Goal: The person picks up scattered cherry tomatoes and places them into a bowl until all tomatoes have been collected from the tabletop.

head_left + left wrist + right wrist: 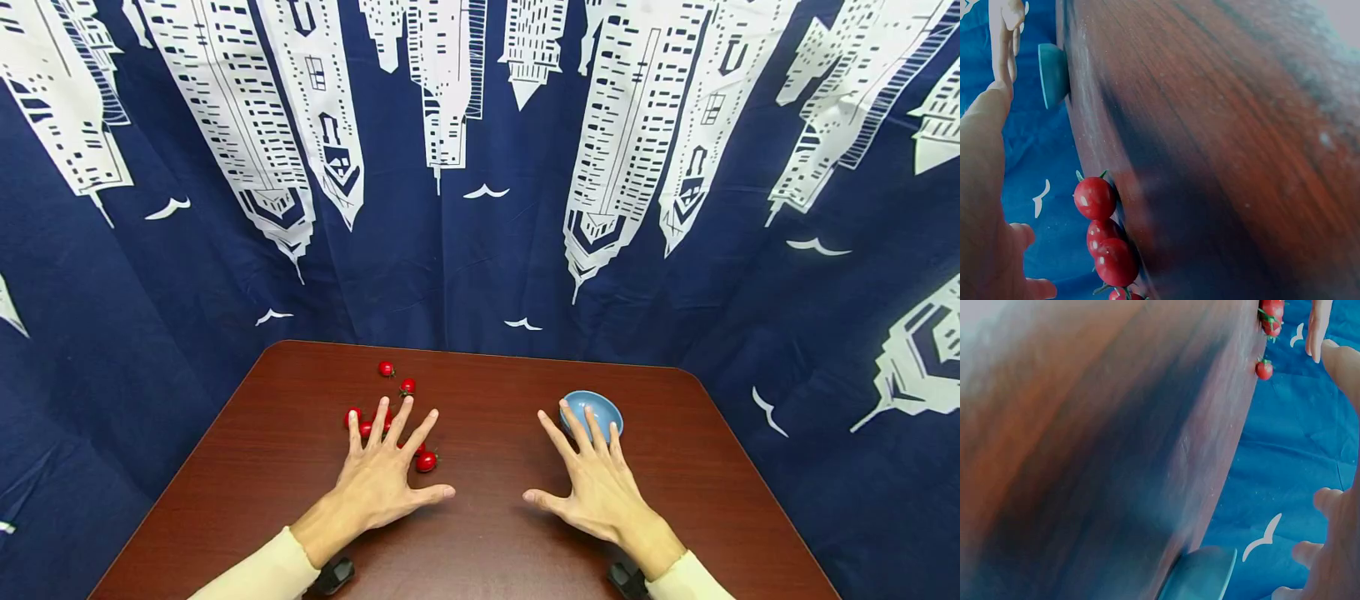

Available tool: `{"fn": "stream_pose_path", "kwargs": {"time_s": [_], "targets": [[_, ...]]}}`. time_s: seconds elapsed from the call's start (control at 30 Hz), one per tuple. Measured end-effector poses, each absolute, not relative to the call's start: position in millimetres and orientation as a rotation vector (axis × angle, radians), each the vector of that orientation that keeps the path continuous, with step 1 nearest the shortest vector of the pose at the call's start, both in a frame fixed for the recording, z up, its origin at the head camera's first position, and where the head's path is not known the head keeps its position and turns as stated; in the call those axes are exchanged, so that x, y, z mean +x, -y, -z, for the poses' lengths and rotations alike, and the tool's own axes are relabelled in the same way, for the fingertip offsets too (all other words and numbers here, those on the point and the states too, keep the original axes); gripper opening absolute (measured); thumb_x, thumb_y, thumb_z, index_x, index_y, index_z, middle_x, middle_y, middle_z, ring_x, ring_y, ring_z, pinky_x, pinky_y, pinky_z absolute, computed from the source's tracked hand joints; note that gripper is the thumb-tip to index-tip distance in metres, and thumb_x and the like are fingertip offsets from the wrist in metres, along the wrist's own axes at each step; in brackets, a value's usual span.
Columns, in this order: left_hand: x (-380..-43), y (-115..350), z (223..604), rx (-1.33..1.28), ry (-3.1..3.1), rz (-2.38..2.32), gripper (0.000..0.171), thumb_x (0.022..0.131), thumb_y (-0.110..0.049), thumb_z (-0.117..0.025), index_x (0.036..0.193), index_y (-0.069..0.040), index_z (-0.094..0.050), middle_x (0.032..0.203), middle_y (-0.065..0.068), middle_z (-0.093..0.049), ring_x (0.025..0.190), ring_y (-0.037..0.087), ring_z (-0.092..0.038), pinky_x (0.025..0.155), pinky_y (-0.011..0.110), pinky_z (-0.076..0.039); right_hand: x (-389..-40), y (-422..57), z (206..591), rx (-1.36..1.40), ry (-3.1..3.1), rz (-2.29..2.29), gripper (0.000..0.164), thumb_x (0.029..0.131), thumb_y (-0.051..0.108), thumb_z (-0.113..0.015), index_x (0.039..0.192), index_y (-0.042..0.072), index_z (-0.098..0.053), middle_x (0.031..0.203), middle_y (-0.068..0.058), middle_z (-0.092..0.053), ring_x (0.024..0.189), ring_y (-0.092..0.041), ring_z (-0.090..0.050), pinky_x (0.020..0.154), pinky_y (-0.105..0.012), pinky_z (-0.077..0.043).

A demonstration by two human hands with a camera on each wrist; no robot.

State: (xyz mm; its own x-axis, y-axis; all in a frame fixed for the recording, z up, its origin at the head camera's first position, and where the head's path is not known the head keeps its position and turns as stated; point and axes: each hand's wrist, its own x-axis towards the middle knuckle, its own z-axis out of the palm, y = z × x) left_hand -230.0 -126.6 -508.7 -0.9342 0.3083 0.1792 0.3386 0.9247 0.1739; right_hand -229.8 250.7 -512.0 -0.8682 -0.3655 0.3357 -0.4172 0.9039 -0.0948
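Note:
My left hand [382,479] is held over the table with its fingers spread, overlapping several red cherry tomatoes [426,462] in the head view. Green stems show on some of them, and the fingers hide parts of others. In the left wrist view the tomatoes [1095,199] lie on the wood beyond the hand, apart from it. My right hand [596,487], also spread and holding nothing, has its fingertips overlapping a small blue bowl [613,414] in the head view. From the right wrist, the bowl [1200,575] stands upright on the table below the fingers.
The brown wooden table [487,533] has rounded far corners. Behind it hangs a dark blue curtain [465,275] with white buildings and birds. Two tomatoes lie farther back, one [386,368] near the far edge. A dark device [333,575] sits under the left wrist.

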Motion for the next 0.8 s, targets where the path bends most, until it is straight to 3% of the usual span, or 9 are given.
{"fn": "stream_pose_path", "kwargs": {"time_s": [0.23,0.43,0.63,0.8], "targets": [[-231.8,119.8,506.0,-0.507,2.913,0.303,0.118,0.09,-0.102,-0.061,0.186,-0.046,-0.022,0.197,0.008,-0.021,0.182,0.052,-0.018,0.138,0.09,-0.007,-241.3,-261.5,506.9,0.574,2.765,-0.236,0.116,0.094,0.088,-0.075,0.187,0.04,-0.025,0.196,-0.01,-0.025,0.176,-0.057,-0.031,0.135,-0.089,-0.023],[-235.5,107.3,502.3,-0.553,2.901,0.312,0.116,0.092,-0.103,-0.057,0.186,-0.046,-0.019,0.198,0.007,-0.018,0.184,0.047,-0.009,0.14,0.088,-0.004,-255.9,-280.4,503.3,0.54,2.787,-0.269,0.108,0.099,0.083,-0.074,0.185,0.034,-0.033,0.194,-0.011,-0.03,0.178,-0.053,-0.027,0.138,-0.086,-0.022],[-239.1,93.8,501.3,-0.588,2.88,0.329,0.112,0.095,-0.098,-0.06,0.186,-0.046,-0.022,0.197,0.007,-0.023,0.184,0.047,-0.015,0.14,0.087,-0.01,-270.3,-303.2,502.3,0.535,2.808,-0.349,0.106,0.101,0.076,-0.077,0.184,0.023,-0.037,0.192,-0.014,-0.032,0.175,-0.055,-0.032,0.135,-0.083,-0.034],[-243.7,81.5,501.0,-0.628,2.847,0.311,0.108,0.096,-0.099,-0.056,0.185,-0.045,-0.027,0.195,0.008,-0.03,0.182,0.046,-0.023,0.14,0.087,-0.015,-282.1,-318.9,499.4,0.498,2.825,-0.402,0.108,0.101,0.075,-0.078,0.184,0.02,-0.036,0.191,-0.016,-0.033,0.173,-0.053,-0.036,0.123,-0.085,-0.046]]}}
